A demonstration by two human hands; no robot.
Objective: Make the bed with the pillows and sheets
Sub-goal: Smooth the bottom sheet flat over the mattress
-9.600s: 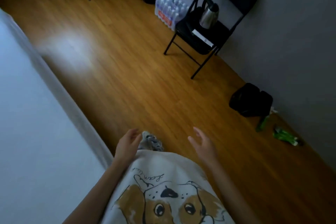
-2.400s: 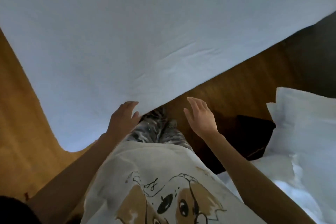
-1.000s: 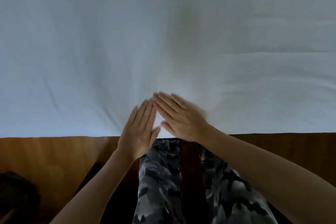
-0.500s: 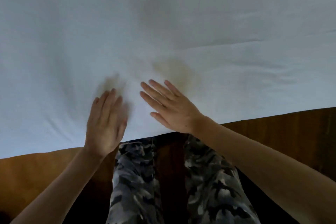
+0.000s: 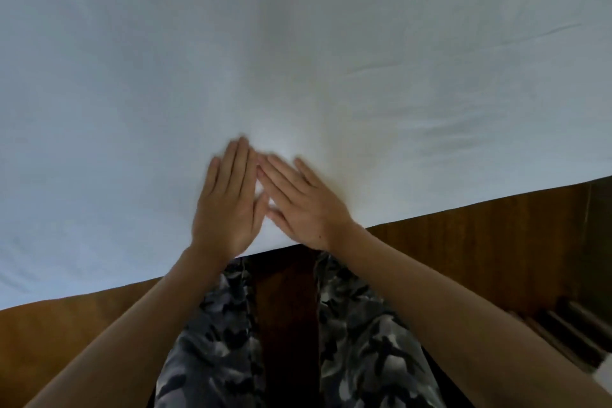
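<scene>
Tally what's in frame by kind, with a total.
Hands: 2, left hand and right hand, both flat on the sheet
White sheet: 1
Camouflage trouser legs: 2
Wooden floor: 1
Total: 6

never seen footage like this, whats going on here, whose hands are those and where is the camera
There is no machine here. A person wears one wide-angle camera on the head, looking forward and down, so you see their own arms. The left hand and right hand lie flat, fingers straight, fingertips meeting, on a white sheet that covers the bed. Neither hand grips anything; they seem to be smoothing the cloth near its edge. A few creases show to the right. Below are camouflage trousers and the wooden floor. No pillows are in view.
</scene>
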